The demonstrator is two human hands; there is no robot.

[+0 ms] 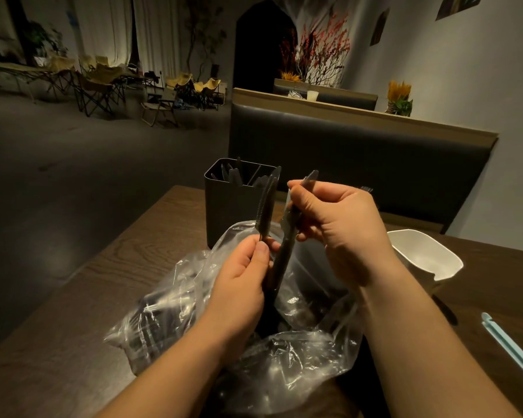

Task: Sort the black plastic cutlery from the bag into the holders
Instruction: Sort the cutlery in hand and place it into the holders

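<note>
Dim dining room behind, with a black padded booth seat [344,152] across the upper middle of the frame, and below it the dark wooden desk [109,267] where I am sorting. By my reckoning the job is partly done. The black rectangular holder [227,212] at centre frame already has several dark pieces standing in its divided compartments, though I cannot tell which kinds. The white plastic holder [429,257] at the right of the frame shows only bare inner wall from here. Plenty is left: the clear crinkled plastic bag [169,297], spread open across the lower middle, has a dark heap of cutlery inside. My left hand [242,276] pinches, between thumb and fingers, the handles of what look like two black serrated plastic knives [266,206], blades pointing up in front of the black holder. My right hand [344,227] has its fingers curled round a long black plastic knife [286,248], tip poking up past my fingertips and handle slanting down beside my left thumb. Both hands hover close together above the bag's mouth, nearly touching.
</note>
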